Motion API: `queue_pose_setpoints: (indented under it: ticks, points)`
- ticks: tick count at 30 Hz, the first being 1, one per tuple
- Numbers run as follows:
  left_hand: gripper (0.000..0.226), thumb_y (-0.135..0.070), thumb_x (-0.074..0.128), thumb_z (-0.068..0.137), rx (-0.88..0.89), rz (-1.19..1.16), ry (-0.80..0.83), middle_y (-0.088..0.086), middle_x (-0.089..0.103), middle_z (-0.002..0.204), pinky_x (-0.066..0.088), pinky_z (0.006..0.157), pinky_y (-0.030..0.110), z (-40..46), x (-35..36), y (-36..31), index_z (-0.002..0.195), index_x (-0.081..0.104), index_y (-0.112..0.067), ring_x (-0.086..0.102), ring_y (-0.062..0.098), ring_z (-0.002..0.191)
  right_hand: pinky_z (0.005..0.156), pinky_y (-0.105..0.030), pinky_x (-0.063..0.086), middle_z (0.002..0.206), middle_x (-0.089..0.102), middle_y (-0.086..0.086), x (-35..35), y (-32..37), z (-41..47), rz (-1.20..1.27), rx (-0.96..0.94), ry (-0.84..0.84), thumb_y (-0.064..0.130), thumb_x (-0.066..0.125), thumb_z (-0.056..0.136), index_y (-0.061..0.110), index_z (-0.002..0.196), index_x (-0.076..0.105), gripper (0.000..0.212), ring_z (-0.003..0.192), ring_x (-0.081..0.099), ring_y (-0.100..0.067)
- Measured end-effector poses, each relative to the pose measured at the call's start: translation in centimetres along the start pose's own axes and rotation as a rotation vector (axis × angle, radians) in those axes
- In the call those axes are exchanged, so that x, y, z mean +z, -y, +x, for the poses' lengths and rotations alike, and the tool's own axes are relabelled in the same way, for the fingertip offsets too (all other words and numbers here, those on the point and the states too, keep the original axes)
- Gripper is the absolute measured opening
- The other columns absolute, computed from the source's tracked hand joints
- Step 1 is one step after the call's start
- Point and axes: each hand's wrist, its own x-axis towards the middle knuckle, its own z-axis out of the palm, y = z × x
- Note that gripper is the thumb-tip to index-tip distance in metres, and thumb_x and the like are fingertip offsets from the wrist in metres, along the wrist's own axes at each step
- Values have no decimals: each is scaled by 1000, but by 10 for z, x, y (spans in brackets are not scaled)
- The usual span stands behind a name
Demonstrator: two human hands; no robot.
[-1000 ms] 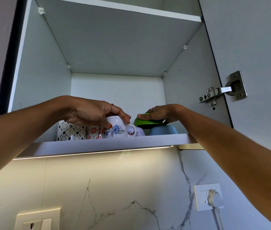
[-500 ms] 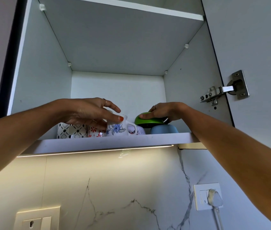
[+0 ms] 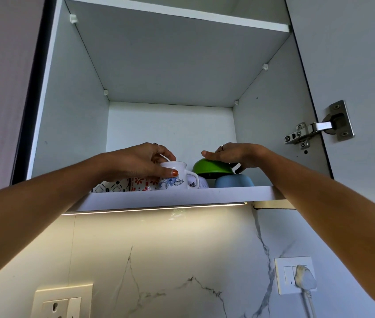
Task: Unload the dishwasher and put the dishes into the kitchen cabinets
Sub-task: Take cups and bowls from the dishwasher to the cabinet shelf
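Since a second ago, both hands have shifted little: the left hand has slid from over the floral mug to its left side, thumb now pressed on the mug's wall and fingers curled at the rim, while the right hand stays laid flat on the green bowl, its grip open with fingers straight. That bowl sits upside down on a blue bowl at the right of the cabinet shelf. Left of the mug stand a red-flowered cup and a black-patterned cup, partly hidden by the forearm. Judging by this, several dishes are already stowed and these two are being settled; the dishwasher is out of view, so what remains cannot be told.
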Motion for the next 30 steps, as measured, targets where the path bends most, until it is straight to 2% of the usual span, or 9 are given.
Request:
queue_pose_setpoints:
  ticks: [5,8,13,18,19,21,23,27,30]
  points:
    - [36,-30,69,83,46,159,-54,-4,63,109,52,83,23,-3,3,-1,116,61,-18,62,12,98,94,-41,47,131,51,-9,-3,8,-14,-65,-44,-102,68,37,88,10,135,46,75,116,52,-27]
    - [40,-37,72,79,46,226,-114,-2,63,109,52,88,30,-2,5,-4,113,63,-19,61,14,96,95,-43,45,136,49,-11,-5,11,-26,-117,-67,-129,66,35,89,9,137,43,75,119,50,-29]
    - [47,-42,70,80,25,327,-113,-2,60,118,46,88,27,-4,7,-16,119,58,-19,55,14,101,105,-42,36,146,42,-14,-24,6,-64,-293,-161,-208,63,28,92,6,138,46,75,132,42,-31]
    - [51,-48,62,84,66,374,-256,5,57,128,42,80,17,-15,19,-34,125,53,-18,55,17,109,95,-35,39,131,55,-14,-44,-1,-127,-403,-273,-375,62,32,90,8,125,57,69,116,53,-28]
    - [52,-49,59,86,108,388,-292,6,54,133,43,86,18,-21,26,-41,128,52,-19,53,20,118,95,-36,40,132,54,-14,-46,-4,-145,-442,-301,-415,61,34,90,8,122,58,66,115,54,-28]
    - [54,-50,52,90,222,504,-367,1,38,149,30,109,29,-35,45,-56,134,47,-20,32,18,139,101,-40,41,135,48,-11,-47,-13,-183,-527,-333,-476,65,34,85,11,117,57,67,115,53,-29]
    - [51,-48,46,93,364,604,-480,-5,28,154,16,116,37,-55,68,-70,137,45,-22,16,15,145,102,-45,40,137,44,-8,-41,-25,-220,-691,-395,-544,73,28,81,16,124,53,75,118,52,-31]
    - [44,-39,41,90,714,583,-588,2,45,145,26,112,40,-104,134,-106,123,59,-16,33,19,140,97,-47,42,139,44,-11,-20,-57,-304,-900,-427,-562,61,30,89,16,126,54,63,117,52,-35]
    - [33,-29,51,90,909,438,-500,4,48,143,32,109,40,-131,186,-124,117,64,-15,38,21,137,94,-47,45,136,47,-14,1,-84,-370,-962,-393,-511,53,36,91,16,122,57,53,109,56,-37]
